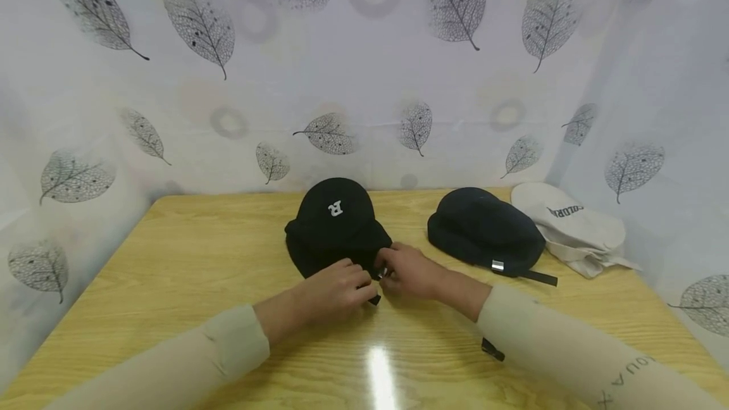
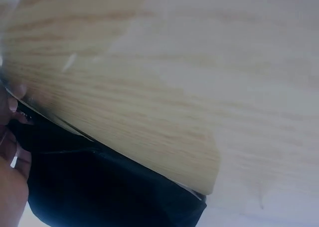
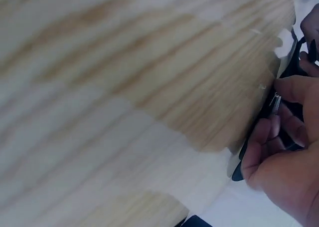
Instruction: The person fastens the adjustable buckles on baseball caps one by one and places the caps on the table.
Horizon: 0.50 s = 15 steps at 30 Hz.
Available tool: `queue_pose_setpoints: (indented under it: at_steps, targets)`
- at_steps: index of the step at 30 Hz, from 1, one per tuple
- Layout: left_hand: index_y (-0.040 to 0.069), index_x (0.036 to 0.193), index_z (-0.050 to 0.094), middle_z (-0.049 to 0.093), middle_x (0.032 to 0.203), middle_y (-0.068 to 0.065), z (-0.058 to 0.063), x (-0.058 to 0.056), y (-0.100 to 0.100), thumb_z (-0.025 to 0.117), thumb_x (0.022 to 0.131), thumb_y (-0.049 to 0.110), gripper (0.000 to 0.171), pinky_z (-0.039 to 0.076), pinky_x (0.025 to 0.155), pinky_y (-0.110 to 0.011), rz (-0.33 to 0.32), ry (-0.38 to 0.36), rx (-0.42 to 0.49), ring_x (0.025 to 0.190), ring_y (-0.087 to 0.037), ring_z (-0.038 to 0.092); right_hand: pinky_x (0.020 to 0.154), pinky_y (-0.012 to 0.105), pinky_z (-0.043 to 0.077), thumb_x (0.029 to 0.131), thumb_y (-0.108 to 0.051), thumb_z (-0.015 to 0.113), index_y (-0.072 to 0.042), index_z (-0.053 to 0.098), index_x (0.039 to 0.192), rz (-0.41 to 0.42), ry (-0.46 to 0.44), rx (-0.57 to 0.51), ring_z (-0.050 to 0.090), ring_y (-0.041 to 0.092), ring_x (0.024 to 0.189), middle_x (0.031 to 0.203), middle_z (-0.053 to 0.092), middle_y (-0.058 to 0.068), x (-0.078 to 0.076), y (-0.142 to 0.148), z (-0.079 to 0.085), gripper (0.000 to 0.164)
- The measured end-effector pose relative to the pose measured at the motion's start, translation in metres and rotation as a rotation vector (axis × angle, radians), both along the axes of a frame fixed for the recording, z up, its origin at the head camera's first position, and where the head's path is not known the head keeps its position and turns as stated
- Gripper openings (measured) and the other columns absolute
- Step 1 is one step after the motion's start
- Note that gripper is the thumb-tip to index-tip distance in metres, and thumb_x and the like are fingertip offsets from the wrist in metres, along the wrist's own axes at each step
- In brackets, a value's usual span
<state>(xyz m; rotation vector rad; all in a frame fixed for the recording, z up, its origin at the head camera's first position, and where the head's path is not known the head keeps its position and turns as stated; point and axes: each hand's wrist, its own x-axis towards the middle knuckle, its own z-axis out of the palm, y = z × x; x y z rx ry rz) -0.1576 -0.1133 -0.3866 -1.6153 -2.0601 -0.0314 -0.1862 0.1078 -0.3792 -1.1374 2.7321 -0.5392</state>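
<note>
A black cap point(image 1: 336, 233) with a white letter R on it sits at the middle of the table, its strap side toward me. My right hand point(image 1: 412, 271) pinches the strap's metal buckle point(image 3: 276, 105) between thumb and fingers. Close beside it, my left hand point(image 1: 336, 290) holds the black strap point(image 1: 374, 300), whose end pokes out past the fingers. In the left wrist view the dark cap point(image 2: 109, 187) fills the lower left, next to the fingers. The hands cover part of the strap.
Right of the cap lies a second dark cap point(image 1: 484, 229) with a metal buckle and loose strap. A white cap point(image 1: 569, 223) with dark lettering lies beyond it. A small black item point(image 1: 492, 350) shows by my right sleeve. Leaf-patterned cloth point(image 1: 364, 81) hangs behind the wooden table point(image 1: 188, 239).
</note>
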Motion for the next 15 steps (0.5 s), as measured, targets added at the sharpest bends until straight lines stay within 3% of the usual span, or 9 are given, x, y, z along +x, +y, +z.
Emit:
queue_pose_setpoints:
  at_steps: [3,5,9,15]
  targets:
    - [0.013,0.099,0.068,0.064,0.087,0.002,0.001,0.0001,-0.0015,0.073,0.09,0.021,0.012,0.045,0.067,-0.023,0.025,-0.05,-0.002,0.077,-0.011,0.059,0.07,0.023,0.049,0.093,-0.011,0.067,-0.007,0.067,0.105,0.086,0.09,-0.015,0.057,0.015,0.082,0.094,0.062,0.004,-0.0004,-0.0008,-0.0009,0.013]
    - [0.013,0.097,0.067,0.063,0.087,0.002,0.0013,0.0001,-0.002,0.073,0.09,0.019,0.01,0.044,0.065,-0.023,0.024,-0.059,0.019,0.077,-0.011,0.058,0.07,0.022,0.048,0.094,-0.012,0.068,-0.007,0.07,0.105,0.166,0.22,0.02,0.056,0.014,0.08,0.093,0.063,0.004,-0.0003,-0.0003,-0.0004,0.013]
    - [0.012,0.093,0.067,0.063,0.084,0.001,0.0009,-0.0012,-0.0025,0.073,0.09,0.015,0.007,0.044,0.064,-0.023,0.02,-0.003,0.058,0.075,-0.012,0.058,0.071,0.022,0.047,0.093,-0.014,0.07,-0.009,0.072,0.109,0.291,0.49,0.168,0.054,0.014,0.079,0.091,0.061,0.002,-0.0004,0.0024,0.0028,0.017]
    - [0.013,0.089,0.069,0.065,0.081,0.001,0.0004,-0.0035,-0.0041,0.066,0.094,0.014,0.006,0.048,0.066,-0.025,0.04,0.089,0.077,0.072,-0.013,0.06,0.067,0.026,0.041,0.093,-0.017,0.069,-0.012,0.069,0.108,0.371,0.812,0.397,0.049,0.016,0.078,0.091,0.059,0.0,-0.0001,0.0054,0.007,0.016]
